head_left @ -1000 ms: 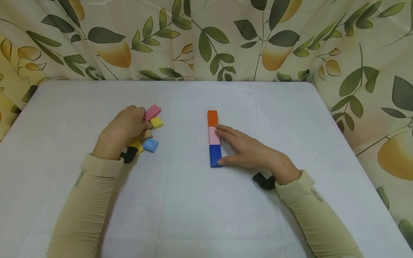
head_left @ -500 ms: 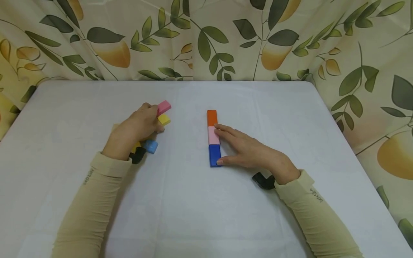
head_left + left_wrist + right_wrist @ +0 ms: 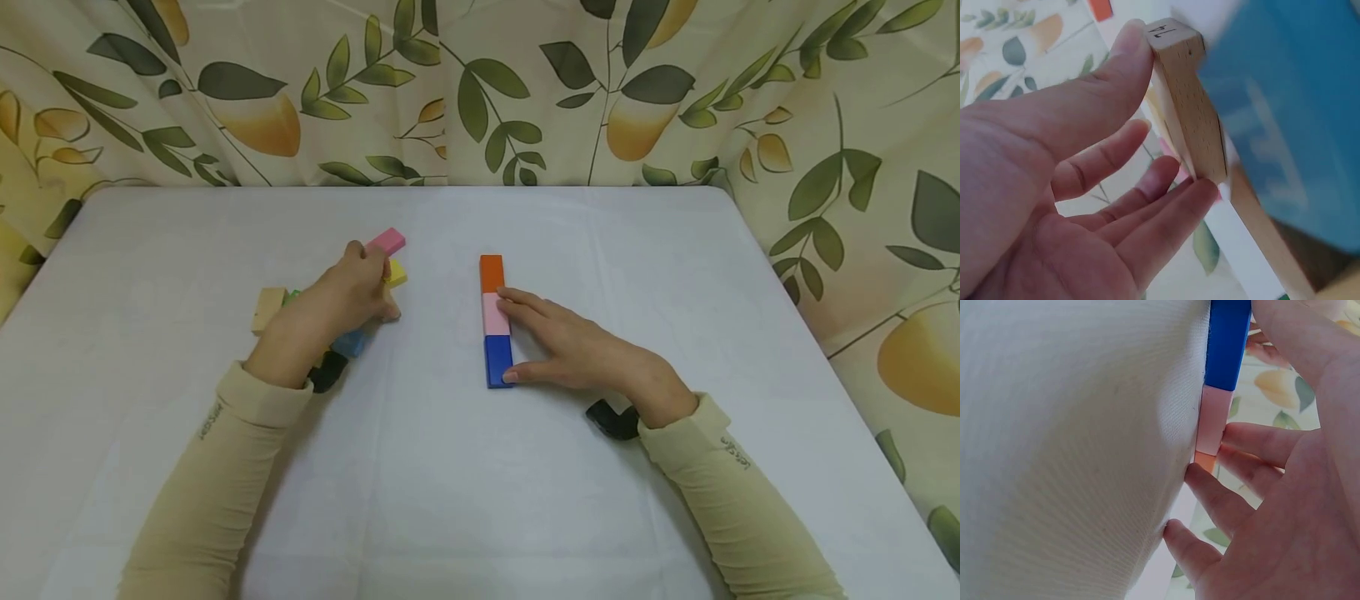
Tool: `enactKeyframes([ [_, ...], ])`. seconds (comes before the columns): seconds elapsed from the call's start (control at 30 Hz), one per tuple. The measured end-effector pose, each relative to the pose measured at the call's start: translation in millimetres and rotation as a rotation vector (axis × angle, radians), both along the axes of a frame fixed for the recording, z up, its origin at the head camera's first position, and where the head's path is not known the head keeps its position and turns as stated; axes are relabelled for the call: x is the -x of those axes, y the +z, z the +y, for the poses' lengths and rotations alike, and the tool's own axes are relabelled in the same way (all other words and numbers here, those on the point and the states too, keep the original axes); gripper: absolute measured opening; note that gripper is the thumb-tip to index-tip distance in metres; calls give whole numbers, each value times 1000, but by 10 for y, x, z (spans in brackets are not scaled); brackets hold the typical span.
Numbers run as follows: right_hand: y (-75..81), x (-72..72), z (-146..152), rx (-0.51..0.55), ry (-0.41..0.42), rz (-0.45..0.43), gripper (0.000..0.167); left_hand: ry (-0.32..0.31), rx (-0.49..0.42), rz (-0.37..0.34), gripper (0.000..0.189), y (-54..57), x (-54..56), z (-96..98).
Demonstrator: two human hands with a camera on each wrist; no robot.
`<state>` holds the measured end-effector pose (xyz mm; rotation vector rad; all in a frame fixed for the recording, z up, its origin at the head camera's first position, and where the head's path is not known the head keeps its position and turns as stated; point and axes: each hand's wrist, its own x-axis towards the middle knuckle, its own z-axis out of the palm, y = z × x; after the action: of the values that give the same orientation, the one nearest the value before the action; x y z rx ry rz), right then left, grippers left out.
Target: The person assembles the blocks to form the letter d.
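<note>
Pink block [image 3: 387, 242] pinched in left hand [image 3: 341, 296], lifted and carried right from the loose pile toward the row [image 3: 494, 321]. Right hand [image 3: 577, 350] unchanged: flat, fingers straight against the row's side, steadying it. Likely the next piece for the row.

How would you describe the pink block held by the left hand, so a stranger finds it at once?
On the white table, look left of the three-block row. There the left hand holds a pink block at its fingertips. It is brighter pink than the pale one in the row, and farther back than the yellow block.
</note>
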<state>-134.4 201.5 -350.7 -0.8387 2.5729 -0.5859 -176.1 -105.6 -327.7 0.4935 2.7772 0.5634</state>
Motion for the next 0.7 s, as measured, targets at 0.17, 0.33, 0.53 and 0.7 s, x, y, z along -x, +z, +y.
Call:
enactKeyframes([
  [0.17,-11,5,6,-2,-5,-1,93,-82,25,29,40,-15,-38,94],
  [0.33,-23,-1,9,8,-4,6,93,-98,8,5,36,-29,-54,217],
  [0.53,-17,-2,5,-7,-7,-5,92,-129,62,-31,36,-36,-67,366],
  [0.7,-12,3,9,-1,1,1,92,-162,80,-48,41,-21,-77,443],
])
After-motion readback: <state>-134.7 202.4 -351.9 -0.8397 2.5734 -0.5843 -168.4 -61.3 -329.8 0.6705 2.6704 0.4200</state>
